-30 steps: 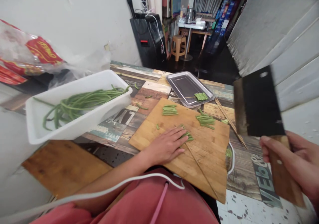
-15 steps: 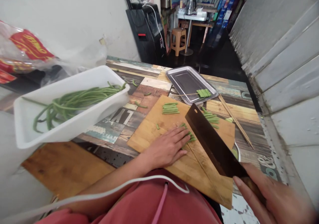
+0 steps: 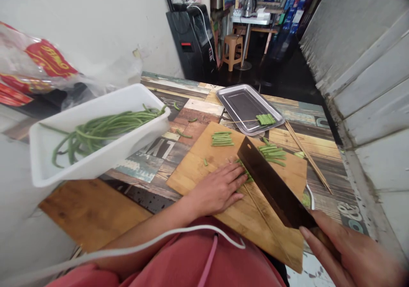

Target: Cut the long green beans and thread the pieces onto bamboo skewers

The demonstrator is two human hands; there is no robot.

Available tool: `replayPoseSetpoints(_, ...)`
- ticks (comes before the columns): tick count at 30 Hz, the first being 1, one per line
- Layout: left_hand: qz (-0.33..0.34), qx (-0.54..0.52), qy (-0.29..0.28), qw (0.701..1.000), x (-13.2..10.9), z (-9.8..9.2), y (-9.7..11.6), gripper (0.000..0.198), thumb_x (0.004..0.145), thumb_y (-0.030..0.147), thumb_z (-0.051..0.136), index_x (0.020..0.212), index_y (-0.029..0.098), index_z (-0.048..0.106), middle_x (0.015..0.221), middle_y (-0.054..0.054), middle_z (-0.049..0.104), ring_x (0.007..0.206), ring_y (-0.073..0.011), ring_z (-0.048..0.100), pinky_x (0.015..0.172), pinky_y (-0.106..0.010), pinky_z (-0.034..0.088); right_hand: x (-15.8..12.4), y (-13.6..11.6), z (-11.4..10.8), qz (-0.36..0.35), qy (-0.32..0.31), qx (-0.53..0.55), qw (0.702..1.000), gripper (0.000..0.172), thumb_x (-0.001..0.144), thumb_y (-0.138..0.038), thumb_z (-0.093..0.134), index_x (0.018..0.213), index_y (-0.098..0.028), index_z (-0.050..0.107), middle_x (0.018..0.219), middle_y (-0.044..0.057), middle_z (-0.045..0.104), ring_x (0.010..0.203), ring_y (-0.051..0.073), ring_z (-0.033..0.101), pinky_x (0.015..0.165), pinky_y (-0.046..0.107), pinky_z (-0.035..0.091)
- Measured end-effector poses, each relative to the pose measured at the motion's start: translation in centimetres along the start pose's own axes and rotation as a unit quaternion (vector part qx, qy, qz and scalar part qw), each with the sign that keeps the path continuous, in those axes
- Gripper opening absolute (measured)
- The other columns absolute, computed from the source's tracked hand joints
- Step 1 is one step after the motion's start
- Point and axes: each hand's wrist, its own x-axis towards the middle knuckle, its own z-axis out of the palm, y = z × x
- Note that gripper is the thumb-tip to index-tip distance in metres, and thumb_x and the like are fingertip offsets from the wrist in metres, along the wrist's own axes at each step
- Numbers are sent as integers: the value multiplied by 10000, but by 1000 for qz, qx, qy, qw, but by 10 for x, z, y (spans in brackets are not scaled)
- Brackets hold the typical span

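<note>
My left hand (image 3: pixel 219 188) lies flat, fingers stretched out, on the wooden cutting board (image 3: pixel 236 210), pressing down a small bunch of green bean pieces (image 3: pixel 245 173). My right hand (image 3: pixel 348 257) grips the wooden handle of a dark cleaver (image 3: pixel 271 182). Its blade rests edge-down on the board right beside my left fingertips, against the beans. Two more piles of cut beans (image 3: pixel 221 138) lie further back on the board, the other pile (image 3: pixel 273 152) at the right.
A white tub (image 3: pixel 96 161) of long green beans stands at the left. A steel tray (image 3: pixel 247 107) holding a bean skewer (image 3: pixel 266 119) sits behind the board. Bamboo skewers (image 3: pixel 308 157) lie at the right. A grey panel wall runs along the right side.
The cleaver came down from held up at the right onto the board beside my left hand, then shifted closer to the beans. My left hand stayed in place.
</note>
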Motion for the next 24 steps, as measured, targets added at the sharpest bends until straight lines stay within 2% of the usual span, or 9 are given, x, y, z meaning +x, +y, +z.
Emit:
replayPoseSetpoints(7, 6, 11, 13, 1000, 0, 1, -1, 472, 939, 388, 376, 1308, 112, 478, 1380, -151, 459, 1341, -269, 338, 1104, -431, 326, 3, 5, 1, 47, -59, -36, 996, 236, 955, -381, 326, 923, -198, 470, 509, -29, 589, 399, 138, 580, 360, 219, 375)
replayPoseSetpoints(10, 10, 7, 11, 1000, 0, 1, -2, 468, 940, 374, 378, 1312, 105, 473, 1390, -150, 451, 1355, -268, 314, 1105, -430, 327, -1, 12, 4, 65, -101, -33, 992, 214, 941, -383, 367, 856, -211, 461, 471, -46, 548, 372, 125, 556, 359, 219, 345)
replayPoseSetpoints(13, 11, 1, 16, 1000, 0, 2, -2, 465, 939, 369, 383, 1308, 101, 476, 1384, -155, 457, 1356, -267, 314, 1107, -434, 324, -1, 14, 6, 83, -115, -51, 989, 205, 935, -366, 373, 838, -209, 462, 442, -50, 522, 344, 123, 531, 353, 229, 306)
replayPoseSetpoints(17, 13, -11, 26, 1000, 1, 1, -2, 445, 937, 352, 397, 1298, 109, 485, 1378, -164, 463, 1350, -260, 328, 1099, -445, 335, 8, 8, 9, 97, -119, -38, 987, 225, 936, -349, 327, 801, -212, 443, 440, -37, 522, 348, 132, 530, 370, 245, 282)
replayPoseSetpoints(24, 19, 0, 32, 999, 1, 0, -2, 432, 935, 344, 401, 1283, 108, 502, 1348, -166, 493, 1319, -263, 379, 1091, -448, 347, 15, -2, 20, 179, -147, -66, 971, 210, 920, -326, 290, 831, -207, 439, 521, 6, 548, 465, 183, 576, 448, 278, 290)
